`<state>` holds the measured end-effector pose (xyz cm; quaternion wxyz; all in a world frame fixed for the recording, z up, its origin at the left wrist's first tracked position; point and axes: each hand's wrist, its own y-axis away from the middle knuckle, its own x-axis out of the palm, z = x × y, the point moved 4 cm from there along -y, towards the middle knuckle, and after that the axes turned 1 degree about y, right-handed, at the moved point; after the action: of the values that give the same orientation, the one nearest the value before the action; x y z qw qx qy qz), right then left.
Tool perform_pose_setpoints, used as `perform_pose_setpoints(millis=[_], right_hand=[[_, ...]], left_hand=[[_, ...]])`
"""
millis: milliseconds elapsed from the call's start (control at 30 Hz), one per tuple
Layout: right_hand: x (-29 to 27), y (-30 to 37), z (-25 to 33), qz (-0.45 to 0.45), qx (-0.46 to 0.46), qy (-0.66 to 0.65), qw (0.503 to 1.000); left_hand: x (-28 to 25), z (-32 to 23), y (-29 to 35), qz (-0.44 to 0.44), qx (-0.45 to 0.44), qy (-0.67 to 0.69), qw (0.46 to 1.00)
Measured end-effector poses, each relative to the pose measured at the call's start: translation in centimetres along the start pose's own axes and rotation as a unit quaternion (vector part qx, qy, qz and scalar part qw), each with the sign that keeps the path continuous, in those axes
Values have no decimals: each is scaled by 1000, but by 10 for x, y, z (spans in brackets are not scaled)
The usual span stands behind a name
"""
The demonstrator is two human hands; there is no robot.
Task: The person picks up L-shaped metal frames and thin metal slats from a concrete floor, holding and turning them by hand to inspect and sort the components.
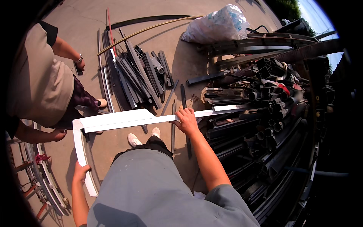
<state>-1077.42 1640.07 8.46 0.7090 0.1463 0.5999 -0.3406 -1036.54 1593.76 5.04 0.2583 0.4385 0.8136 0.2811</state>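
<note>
White frame [117,119], L-shaped, stretches right across in front of me above the ground [113,145]: its long side [162,119] runs out to the pile [232,129] on my right, its short side [78,145] comes down at my left. And what a pile, dark bars and tubes heaped deep! Over on the left stands a co-worker [41,79], close to the frame's corner, hands apart from it. Beyond the frame lie bunched dark bars [130,77], and past them sits a pale, bulging bag [215,25]. Now my hands: the right hand [186,121] grips the long side, fingers over its top edge; the left hand [80,173] clasps the short side near its lower end. Smallest of all, a wristband [78,59] glints on the co-worker.
</note>
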Motion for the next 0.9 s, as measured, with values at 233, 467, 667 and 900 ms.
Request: perform_pose_setpoints(millis=[233, 467, 667, 900], right_hand=[[1, -6, 5, -5, -7, 23, 1000], [4, -8, 12, -10, -9, 17, 1000], [-2, -11, 20, 5, -2, 5, 1000], [2, -9, 18, 3, 12, 3, 1000]], left_hand=[[-9, 3, -4, 5, -14, -6, 1000], [-8, 5, -1, -21, 4, 10, 1000], [-13, 16, -6, -11, 23, 8, 1000], [-11, 20, -7, -9, 17, 7, 1000]])
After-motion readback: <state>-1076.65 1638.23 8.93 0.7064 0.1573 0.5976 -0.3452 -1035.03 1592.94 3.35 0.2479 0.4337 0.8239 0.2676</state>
